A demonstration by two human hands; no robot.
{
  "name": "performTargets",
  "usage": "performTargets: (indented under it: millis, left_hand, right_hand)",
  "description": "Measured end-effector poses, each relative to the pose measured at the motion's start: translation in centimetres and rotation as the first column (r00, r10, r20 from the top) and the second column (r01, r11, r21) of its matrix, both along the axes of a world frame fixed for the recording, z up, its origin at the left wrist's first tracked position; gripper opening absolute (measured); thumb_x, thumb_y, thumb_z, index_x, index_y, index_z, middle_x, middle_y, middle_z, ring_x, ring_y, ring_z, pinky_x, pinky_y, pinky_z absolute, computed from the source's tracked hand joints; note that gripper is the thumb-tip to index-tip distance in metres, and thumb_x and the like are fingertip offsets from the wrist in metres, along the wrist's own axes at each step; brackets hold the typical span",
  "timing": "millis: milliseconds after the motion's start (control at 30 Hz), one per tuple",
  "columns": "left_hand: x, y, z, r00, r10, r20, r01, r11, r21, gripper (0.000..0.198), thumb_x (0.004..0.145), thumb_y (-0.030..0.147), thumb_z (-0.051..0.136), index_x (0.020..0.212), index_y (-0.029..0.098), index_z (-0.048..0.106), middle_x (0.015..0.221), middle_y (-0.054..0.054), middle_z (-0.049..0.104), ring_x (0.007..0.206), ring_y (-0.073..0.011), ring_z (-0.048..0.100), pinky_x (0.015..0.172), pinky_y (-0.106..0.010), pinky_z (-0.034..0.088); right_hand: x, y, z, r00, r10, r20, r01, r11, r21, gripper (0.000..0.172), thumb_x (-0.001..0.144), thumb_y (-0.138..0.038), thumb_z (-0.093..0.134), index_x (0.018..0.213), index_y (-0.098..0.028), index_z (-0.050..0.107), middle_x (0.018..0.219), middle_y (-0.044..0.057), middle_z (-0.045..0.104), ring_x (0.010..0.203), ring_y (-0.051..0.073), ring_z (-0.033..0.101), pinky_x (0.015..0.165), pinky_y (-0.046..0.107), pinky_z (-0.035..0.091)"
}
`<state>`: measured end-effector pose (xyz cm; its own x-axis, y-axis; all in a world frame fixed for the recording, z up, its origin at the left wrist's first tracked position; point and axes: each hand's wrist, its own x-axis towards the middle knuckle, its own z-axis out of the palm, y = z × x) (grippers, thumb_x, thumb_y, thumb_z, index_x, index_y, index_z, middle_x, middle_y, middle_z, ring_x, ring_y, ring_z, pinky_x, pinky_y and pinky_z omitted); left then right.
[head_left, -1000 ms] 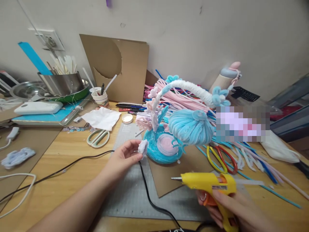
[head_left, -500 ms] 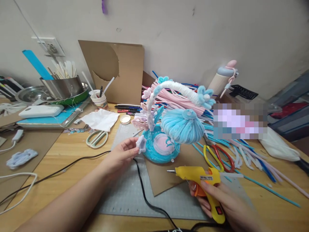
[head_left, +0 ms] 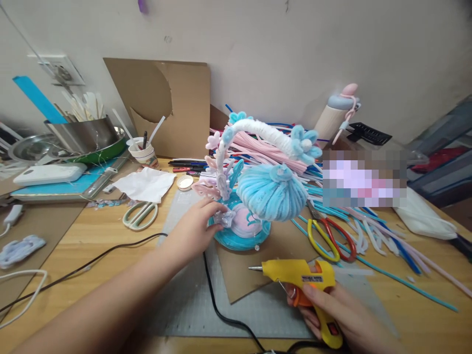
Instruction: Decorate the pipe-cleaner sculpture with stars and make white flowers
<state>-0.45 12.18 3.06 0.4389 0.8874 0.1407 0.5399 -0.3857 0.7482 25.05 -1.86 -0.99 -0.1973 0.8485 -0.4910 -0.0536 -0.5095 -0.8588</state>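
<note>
Between the thumb and fingers of my left hand (head_left: pixel 193 223) is a small pale lavender fuzzy piece (head_left: pixel 225 218), held over the left side of a round blue base (head_left: pixel 239 242); whether it touches the base I cannot tell. The base belongs to a lamp-shaped pipe-cleaner craft. It has a white wrapped arched stem (head_left: pixel 263 132), a blue flower (head_left: pixel 305 142) and a pleated blue shade (head_left: pixel 272 194). My right hand (head_left: pixel 332 305) grips a yellow hot glue gun (head_left: pixel 287 272) by its handle, with a finger by the orange trigger. Its nozzle points left, in front of the base and apart from it.
A black cord (head_left: pixel 217 305) crosses the grey cutting mat (head_left: pixel 184 300). Red-and-yellow-handled scissors (head_left: pixel 337 241) lie right of the craft, and pale green-handled scissors (head_left: pixel 140 216) lie left. Bundled pipe cleaners (head_left: pixel 258 150) fill the back. A cup (head_left: pixel 143 156) stands by a white tissue (head_left: pixel 145 184).
My left hand has moved the lavender piece from beside the base to over its left part. The glue gun stays in my right hand at nearly the same place. The view has shifted slightly.
</note>
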Motion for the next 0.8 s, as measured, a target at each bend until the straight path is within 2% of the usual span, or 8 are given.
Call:
performTargets:
  millis: [233,567,800]
  left_hand:
    - [0.11,0.25,0.28,0.981,-0.053,-0.187,0.065,0.996,0.060,0.029,0.076,0.014,0.062,0.103,0.024,0.066,0.105,-0.007,0.062,0.103,-0.0284,0.055,0.089,-0.042,0.040]
    - [0.12,0.09,-0.35,0.956,-0.071,-0.284,0.124,0.977,0.176,0.028,0.078,0.017,0.062,0.105,0.023,0.066,0.104,-0.010,0.063,0.101,-0.0302,0.057,0.088,-0.043,0.044]
    - [0.48,-0.01,-0.45,0.919,-0.050,-0.392,0.126,0.977,0.171,0.031,0.077,0.010,0.060,0.107,0.020,0.063,0.109,-0.008,0.063,0.105,-0.0262,0.057,0.091,-0.041,0.046]
  right_hand:
    - [0.36,-0.11,-0.40,0.999,0.032,-0.005,-0.032,0.999,0.007,0.048,0.079,-0.062,0.052,0.079,-0.016,0.064,0.055,-0.004,0.042,0.048,0.009,0.040,0.048,0.022,0.033]
    - [0.37,-0.17,-0.33,0.999,0.028,0.043,-0.028,1.000,0.008,0.047,0.078,-0.063,0.052,0.077,-0.018,0.065,0.053,-0.003,0.045,0.047,0.010,0.042,0.047,0.022,0.033]
    - [0.43,-0.09,-0.50,0.998,0.043,0.036,-0.041,0.998,-0.048,0.050,0.078,-0.066,0.051,0.078,-0.017,0.064,0.054,-0.002,0.043,0.048,0.010,0.040,0.048,0.023,0.031]
